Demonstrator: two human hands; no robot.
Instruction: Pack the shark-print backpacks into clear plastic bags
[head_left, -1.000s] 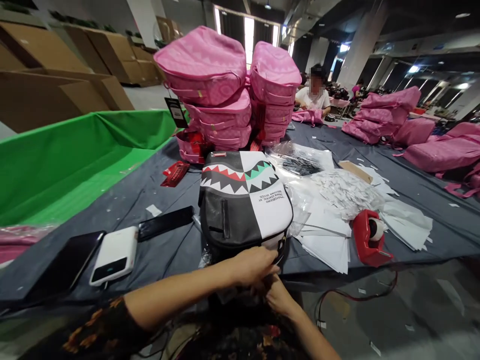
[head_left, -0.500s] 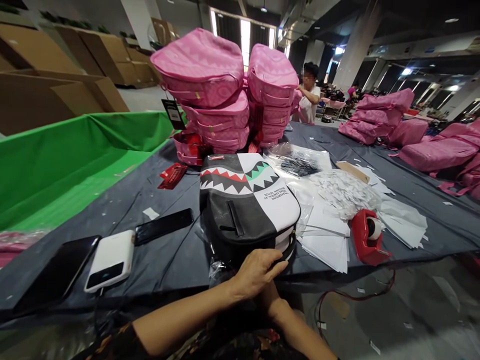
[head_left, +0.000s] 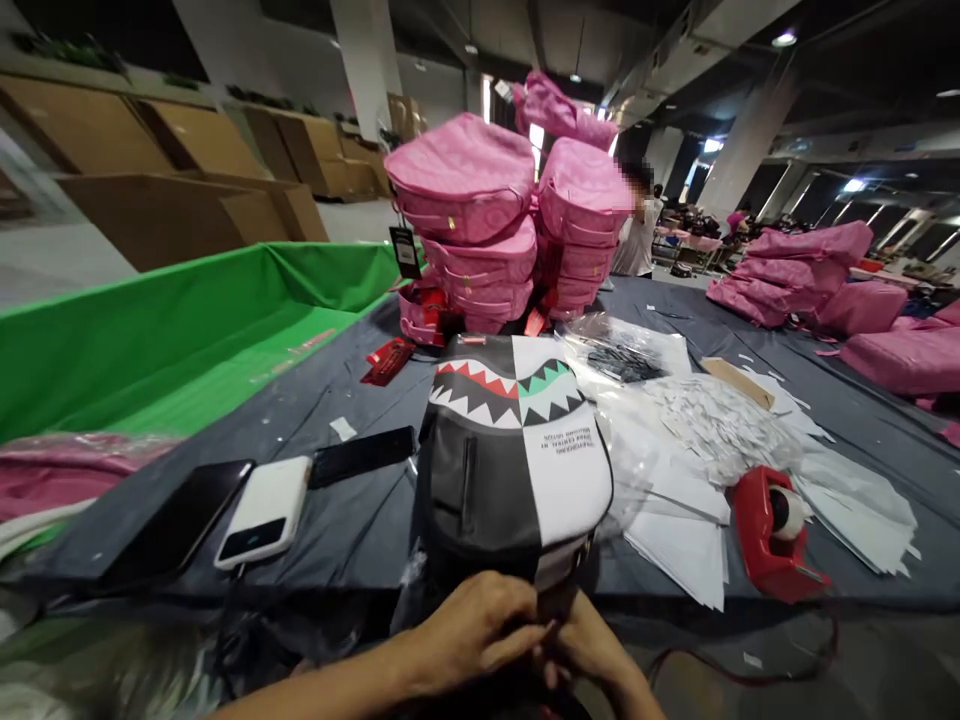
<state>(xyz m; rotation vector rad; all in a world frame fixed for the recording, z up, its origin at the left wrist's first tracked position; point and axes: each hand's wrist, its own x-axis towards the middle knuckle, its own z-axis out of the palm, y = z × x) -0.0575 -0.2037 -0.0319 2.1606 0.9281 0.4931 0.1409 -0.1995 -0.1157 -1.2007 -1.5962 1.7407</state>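
Observation:
A black-and-white backpack (head_left: 487, 500) with a shark-mouth print lies on the table in front of me, its near end over the table edge. Against that near end is my left hand (head_left: 487, 625), its fingers curled and closed. My right hand (head_left: 589, 640) meets it from the other side, its fingers bent in and partly hidden behind the left. Whatever the two hands pinch between them is too small or covered to make out. Clear plastic wrap (head_left: 409, 590) shows along the bag's lower left side.
Pink backpacks (head_left: 465, 180) are stacked behind, with a person (head_left: 637, 235) beyond. On the left are a power bank (head_left: 266, 510), a phone (head_left: 364, 455), a dark tablet (head_left: 180, 520) and a green-lined bin (head_left: 300, 270). A red tape dispenser (head_left: 772, 540) and papers (head_left: 679, 545) lie right.
My hands have moved lower and closer together; the left one's fingers have gone from stretched over the bag to curled. The view has shifted, and a pink bag now appears above the rear stack.

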